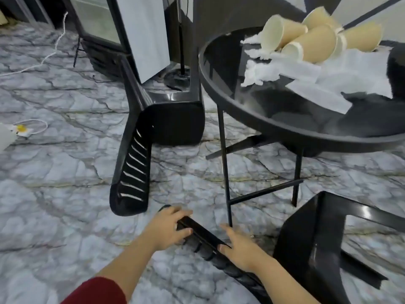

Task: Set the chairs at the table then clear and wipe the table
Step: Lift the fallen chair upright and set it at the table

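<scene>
— Which part is this person on?

— The chairs, I'd say, the first part. Two black chairs lie tipped over on the marble floor (54,172). The near chair (306,249) is on its side just by the table leg, and both hands are on its slatted backrest.

— Holding it properly?

— The left hand (168,227) has its fingers curled over the top end of the backrest, thumb underneath, so that one grips. The right hand (238,246) sits further down the same rail, thumb pressed on the upper face, fingers wrapped round the far edge. That looks like a grip too.

— And the other one?

— The far chair (157,119) lies on its side to the left of the round table (285,128), backrest pointing toward us. Nobody touches it.

— The table itself?

— Not cleared. Paper cups (306,40) are toppled in a heap on crumpled white napkins (328,73), toward the far side of the dark glass top.

— So what's wanted next?

— Probably a lift and swing: raise the backrest until the legs come down flat, without knocking that thin table leg right beside it. Then the second chair, then cups and napkins off, then wiping.
</scene>
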Tool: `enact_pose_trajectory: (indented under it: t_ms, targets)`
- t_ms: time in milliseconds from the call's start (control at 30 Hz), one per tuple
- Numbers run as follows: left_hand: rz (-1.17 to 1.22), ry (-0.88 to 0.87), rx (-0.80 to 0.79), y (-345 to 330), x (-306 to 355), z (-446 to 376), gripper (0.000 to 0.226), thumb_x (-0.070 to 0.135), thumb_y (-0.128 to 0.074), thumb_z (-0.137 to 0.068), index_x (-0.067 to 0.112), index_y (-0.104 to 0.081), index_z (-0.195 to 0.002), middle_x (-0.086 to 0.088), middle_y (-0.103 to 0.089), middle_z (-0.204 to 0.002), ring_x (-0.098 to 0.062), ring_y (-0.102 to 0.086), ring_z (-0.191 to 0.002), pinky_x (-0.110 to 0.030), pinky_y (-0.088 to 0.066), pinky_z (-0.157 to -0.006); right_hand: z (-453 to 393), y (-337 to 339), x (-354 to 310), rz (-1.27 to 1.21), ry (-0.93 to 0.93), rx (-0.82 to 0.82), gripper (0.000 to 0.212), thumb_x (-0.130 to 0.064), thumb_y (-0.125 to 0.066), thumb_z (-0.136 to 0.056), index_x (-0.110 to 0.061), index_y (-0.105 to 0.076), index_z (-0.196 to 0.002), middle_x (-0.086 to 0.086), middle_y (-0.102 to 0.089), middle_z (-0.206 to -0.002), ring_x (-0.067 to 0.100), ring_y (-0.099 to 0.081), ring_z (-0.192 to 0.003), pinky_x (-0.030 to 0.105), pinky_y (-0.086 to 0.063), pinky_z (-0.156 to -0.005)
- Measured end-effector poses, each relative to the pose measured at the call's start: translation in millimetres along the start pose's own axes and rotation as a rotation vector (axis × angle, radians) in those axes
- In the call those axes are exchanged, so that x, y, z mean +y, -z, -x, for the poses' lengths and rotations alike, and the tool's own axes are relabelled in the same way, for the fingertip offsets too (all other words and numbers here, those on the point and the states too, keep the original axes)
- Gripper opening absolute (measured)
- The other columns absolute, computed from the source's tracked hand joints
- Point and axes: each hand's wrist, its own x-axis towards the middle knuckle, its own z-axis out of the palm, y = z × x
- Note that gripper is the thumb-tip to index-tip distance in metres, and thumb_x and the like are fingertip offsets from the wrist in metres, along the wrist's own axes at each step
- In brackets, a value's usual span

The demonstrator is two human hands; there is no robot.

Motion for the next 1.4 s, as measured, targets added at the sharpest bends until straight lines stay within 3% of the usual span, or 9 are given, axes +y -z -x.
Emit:
enact_pose_trajectory:
  t_ms: [133, 233, 333, 400, 500, 767, 1000, 1233, 1400]
  targets:
    - [-0.077, 0.041, 0.145, -28.6, -39.4, -30.7, 0.094, 0.081, -0.021, -0.057, 0.038, -0.034, -0.139, 0.0, -0.02, -0.155, -0.023, -0.017, -0.14, -0.034, -0.014, -0.115, -32.7, -24.8, 12.9, -0.052, 0.05, 0.029, 0.071, -0.057, -0.044, -0.087, -0.032, -0.014, -0.147, -0.003, -0.02, -0.155, 0.021, -0.019, -0.141, 0.041, -0.023, -0.115]
    - [0.062, 0.068, 0.181, -45.1, -61.1, -48.9, 0.077, 0.079, -0.044, -0.065, 0.043, -0.04, -0.133, 0.002, -0.019, -0.155, -0.021, -0.014, -0.141, -0.035, -0.015, -0.115, -57.1, -43.8, 25.4, -0.153, 0.127, 0.055, 0.066, -0.05, -0.049, -0.089, -0.04, -0.015, -0.144, -0.01, -0.026, -0.152, 0.015, -0.024, -0.138, 0.035, -0.027, -0.112]
    - [0.317, 0.007, 0.236, -50.9, -74.2, -58.2, 0.05, 0.066, -0.068, -0.065, 0.052, -0.047, -0.109, 0.009, -0.036, -0.138, -0.013, -0.032, -0.131, -0.024, -0.028, -0.105, -72.8, -54.3, 31.7, -0.195, 0.168, 0.081, 0.057, -0.044, -0.049, -0.09, -0.055, -0.018, -0.136, -0.011, -0.036, -0.146, 0.013, -0.035, -0.131, 0.034, -0.036, -0.106]
    - [0.381, -0.026, 0.289, -54.6, -81.4, -62.2, 0.054, 0.07, -0.068, -0.053, 0.053, -0.05, -0.101, 0.018, -0.045, -0.122, -0.006, -0.045, -0.117, -0.017, -0.034, -0.094, -76.9, -59.2, 33.2, -0.173, 0.171, 0.096, 0.052, -0.053, -0.045, -0.088, -0.065, -0.016, -0.129, -0.013, -0.044, -0.139, 0.012, -0.045, -0.122, 0.035, -0.043, -0.099]
    - [0.507, 0.04, 0.315, -57.6, -88.9, -70.7, 0.062, 0.065, -0.074, -0.044, 0.048, -0.055, -0.1, 0.017, -0.055, -0.109, -0.008, -0.056, -0.101, -0.032, -0.05, -0.085, -76.5, -63.7, 34.6, -0.12, 0.162, 0.154, 0.056, -0.075, -0.029, -0.078, -0.065, -0.012, -0.131, -0.014, -0.051, -0.132, 0.013, -0.053, -0.114, 0.036, -0.049, -0.089]
    - [0.616, 0.097, 0.33, -57.5, -84.5, -59.0, 0.069, 0.058, -0.084, -0.033, 0.033, -0.06, -0.092, 0.011, -0.062, -0.085, -0.014, -0.061, -0.083, -0.043, -0.055, -0.078, -52.0, -63.6, 28.7, -0.202, 0.121, 0.259, 0.05, -0.047, -0.053, -0.087, -0.057, -0.033, -0.131, -0.023, -0.049, -0.135, 0.0, -0.047, -0.12, 0.014, -0.039, -0.084]
    - [0.608, 0.006, 0.415, -8.7, -6.4, -22.6, 0.066, 0.054, -0.088, -0.021, 0.035, -0.063, -0.079, 0.007, -0.062, -0.088, -0.007, -0.06, -0.08, -0.021, -0.05, -0.069, 17.0, -26.4, 24.6, -0.353, 0.106, 0.33, 0.043, -0.048, -0.061, -0.078, -0.077, -0.038, -0.099, -0.03, -0.06, -0.115, -0.01, -0.055, -0.105, 0.016, -0.047, -0.085]
    - [0.448, -0.157, 0.466, 66.0, 106.4, 50.9, 0.06, 0.065, -0.074, -0.028, 0.037, -0.059, -0.079, 0.008, -0.055, -0.086, -0.003, -0.05, -0.085, -0.022, -0.04, -0.068, 137.7, 20.4, 0.9, -0.51, 0.111, 0.474, 0.042, -0.036, -0.068, -0.08, -0.068, -0.05, -0.101, -0.042, -0.055, -0.108, -0.011, -0.056, -0.102, 0.009, -0.045, -0.085]
    - [0.322, -0.297, 0.505, 106.3, 190.0, 101.2, 0.061, 0.07, -0.067, -0.031, 0.036, -0.058, -0.081, 0.017, -0.05, -0.083, 0.006, -0.043, -0.091, -0.014, -0.032, -0.071, 216.7, 58.4, -17.8, -0.475, 0.139, 0.547, 0.036, -0.038, -0.063, -0.084, -0.062, -0.047, -0.106, -0.024, -0.06, -0.11, -0.009, -0.05, -0.107, 0.006, -0.038, -0.088]
